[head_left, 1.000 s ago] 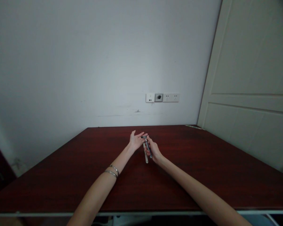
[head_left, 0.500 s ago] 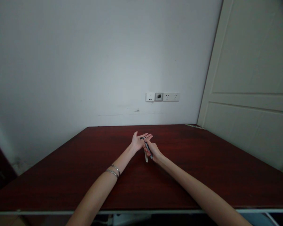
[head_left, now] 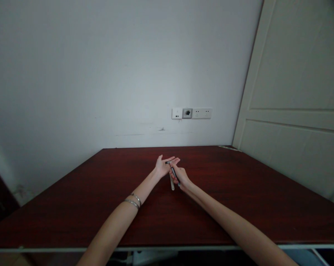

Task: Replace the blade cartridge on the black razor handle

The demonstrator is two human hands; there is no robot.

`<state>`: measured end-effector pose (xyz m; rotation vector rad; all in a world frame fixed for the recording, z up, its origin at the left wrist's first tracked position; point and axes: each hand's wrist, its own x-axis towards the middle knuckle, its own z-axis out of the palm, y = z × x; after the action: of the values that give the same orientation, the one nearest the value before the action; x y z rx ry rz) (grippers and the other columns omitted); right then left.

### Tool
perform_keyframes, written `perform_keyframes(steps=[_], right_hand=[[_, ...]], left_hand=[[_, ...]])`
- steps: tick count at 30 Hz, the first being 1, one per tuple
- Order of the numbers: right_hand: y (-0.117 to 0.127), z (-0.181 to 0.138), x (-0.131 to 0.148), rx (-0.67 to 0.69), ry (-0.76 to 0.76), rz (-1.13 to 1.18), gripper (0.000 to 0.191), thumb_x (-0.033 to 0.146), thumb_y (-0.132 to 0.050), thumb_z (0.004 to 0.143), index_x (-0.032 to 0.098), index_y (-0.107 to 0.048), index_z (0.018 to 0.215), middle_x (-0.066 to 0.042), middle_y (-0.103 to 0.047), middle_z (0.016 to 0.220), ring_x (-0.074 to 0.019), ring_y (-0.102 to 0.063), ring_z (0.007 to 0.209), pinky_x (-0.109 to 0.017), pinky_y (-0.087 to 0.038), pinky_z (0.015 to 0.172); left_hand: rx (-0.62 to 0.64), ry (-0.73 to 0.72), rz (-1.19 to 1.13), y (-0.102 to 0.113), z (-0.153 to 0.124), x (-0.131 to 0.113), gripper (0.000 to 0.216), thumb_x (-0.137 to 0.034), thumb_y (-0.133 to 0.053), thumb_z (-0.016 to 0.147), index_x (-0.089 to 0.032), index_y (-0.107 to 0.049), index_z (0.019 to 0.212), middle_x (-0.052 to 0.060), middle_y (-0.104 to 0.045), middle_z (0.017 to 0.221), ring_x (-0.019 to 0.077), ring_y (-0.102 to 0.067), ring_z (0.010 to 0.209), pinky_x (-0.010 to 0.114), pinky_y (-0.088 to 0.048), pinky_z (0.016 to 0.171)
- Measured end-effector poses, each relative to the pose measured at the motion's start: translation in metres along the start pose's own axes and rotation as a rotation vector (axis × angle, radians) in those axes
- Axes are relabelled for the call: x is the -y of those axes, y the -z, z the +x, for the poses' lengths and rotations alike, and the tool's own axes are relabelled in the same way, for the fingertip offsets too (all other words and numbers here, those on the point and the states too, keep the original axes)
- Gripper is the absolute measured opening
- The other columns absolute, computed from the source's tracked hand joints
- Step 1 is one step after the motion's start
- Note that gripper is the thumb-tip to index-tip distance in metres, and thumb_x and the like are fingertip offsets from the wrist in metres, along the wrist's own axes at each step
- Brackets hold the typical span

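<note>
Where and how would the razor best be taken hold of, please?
Probably by the razor's slim handle, coming from the right, as the right hand does: the handle slants toward that side, while the crosswise head sits at the open left hand.

There are two hands (head_left: 162,169) (head_left: 183,178), one razor (head_left: 174,173), one pale strip (head_left: 172,185) and one table (head_left: 72,207).
</note>
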<state>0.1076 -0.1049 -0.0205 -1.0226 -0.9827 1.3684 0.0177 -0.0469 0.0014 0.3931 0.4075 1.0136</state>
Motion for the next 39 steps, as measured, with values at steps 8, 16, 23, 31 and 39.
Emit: perform_keyframes(steps=[8,16,23,31,39], right_hand=[[0.002,0.004,-0.002,-0.031,0.017,0.01,0.042,0.051,-0.054,0.072,0.014,-0.049,0.051,0.004,-0.04,0.034,-0.0029,-0.026,0.028,-0.016,-0.017,0.027],[0.004,0.005,0.002,-0.048,0.059,0.072,0.042,0.052,-0.057,0.07,0.015,-0.049,0.051,0.004,-0.04,0.035,-0.0034,-0.026,0.029,-0.017,-0.017,0.028],[0.003,0.003,0.002,-0.033,0.063,0.079,0.045,0.055,-0.054,0.072,0.016,-0.048,0.051,0.004,-0.039,0.035,-0.0033,-0.026,0.028,-0.017,-0.015,0.028],[0.001,-0.001,0.003,-0.022,0.093,0.118,0.042,0.053,-0.057,0.07,0.015,-0.049,0.052,0.005,-0.039,0.035,-0.003,-0.026,0.028,-0.016,-0.015,0.028],[-0.002,-0.003,0.003,-0.035,0.108,0.12,0.042,0.052,-0.058,0.069,0.015,-0.049,0.052,0.005,-0.039,0.035,-0.0023,-0.026,0.028,-0.015,-0.015,0.028]], left_hand=[[0.061,-0.001,0.135,0.007,0.0,-0.003,0.052,-0.035,-0.04,0.084,0.003,-0.041,0.12,0.027,-0.057,0.109,0.031,-0.058,0.104,0.039,-0.05,0.082],[0.297,-0.07,0.296,0.022,0.0,-0.011,0.035,-0.012,-0.041,0.081,0.001,-0.053,0.11,0.021,-0.063,0.104,0.025,-0.055,0.109,0.035,-0.04,0.097],[0.309,-0.128,0.382,0.026,0.002,-0.014,0.029,-0.004,-0.043,0.079,0.001,-0.057,0.104,0.02,-0.063,0.104,0.0227,-0.057,0.107,0.031,-0.038,0.099],[0.415,-0.178,0.459,0.024,-0.001,-0.017,0.03,-0.006,-0.05,0.077,-0.001,-0.059,0.105,0.019,-0.061,0.111,0.0252,-0.052,0.114,0.035,-0.034,0.102],[0.514,-0.192,0.489,0.028,0.003,-0.021,0.035,-0.011,-0.065,0.07,-0.002,-0.062,0.103,0.02,-0.062,0.11,0.0262,-0.052,0.113,0.036,-0.027,0.105]])
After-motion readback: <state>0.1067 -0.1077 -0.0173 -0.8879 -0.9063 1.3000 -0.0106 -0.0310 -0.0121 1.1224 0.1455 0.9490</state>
